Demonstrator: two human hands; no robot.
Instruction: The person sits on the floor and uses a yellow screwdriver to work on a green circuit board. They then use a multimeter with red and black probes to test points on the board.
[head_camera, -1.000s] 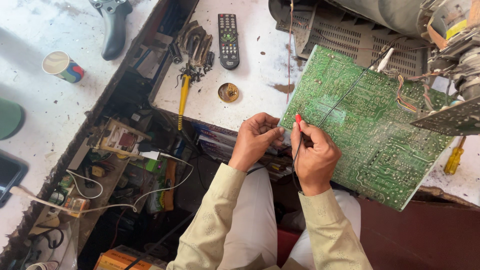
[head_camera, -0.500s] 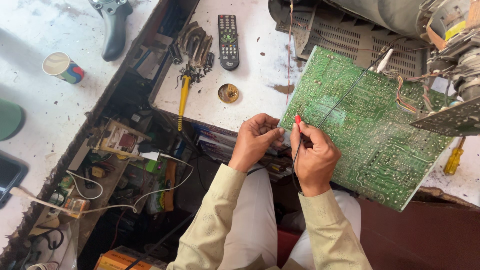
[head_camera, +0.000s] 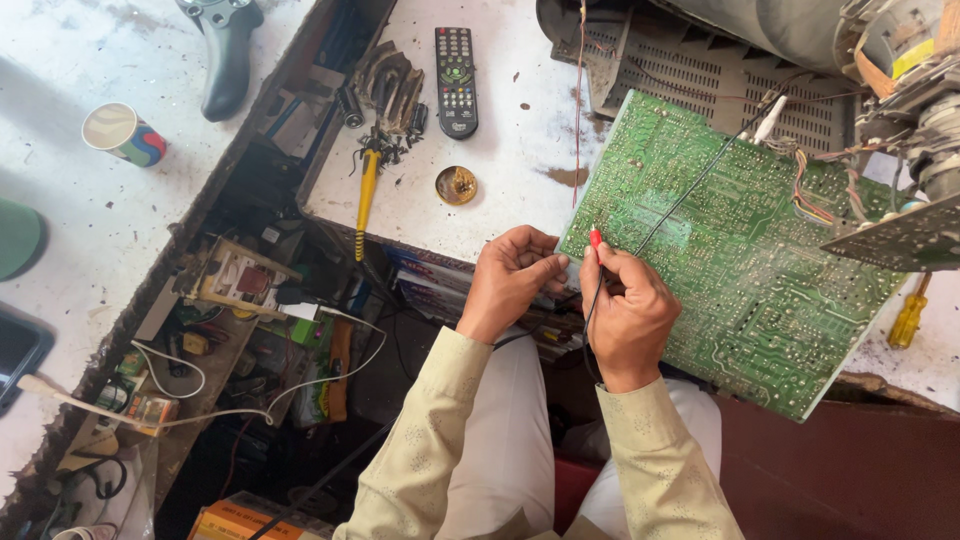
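Note:
A large green circuit board (head_camera: 740, 240) lies solder side up, tilted over the edge of a white workbench (head_camera: 520, 130). My right hand (head_camera: 628, 315) is closed around a red-tipped test probe (head_camera: 595, 240) with a black lead, its tip touching the board's near left corner. My left hand (head_camera: 512, 280) sits right beside it with fingers curled; it seems to pinch something small at the board's edge, hidden by the fingers. A black wire runs across the board toward a television chassis (head_camera: 720, 60).
On the bench lie a black remote control (head_camera: 456, 65), a round tin of flux (head_camera: 456, 185) and a yellow-handled tool (head_camera: 366, 195). A second yellow screwdriver (head_camera: 908, 318) lies at right. A cluttered open drawer (head_camera: 230, 330) of parts and cables lies left; a paper cup (head_camera: 125, 133) stands far left.
Both hands stay at the board's corner with only tiny finger shifts. Nothing else has moved.

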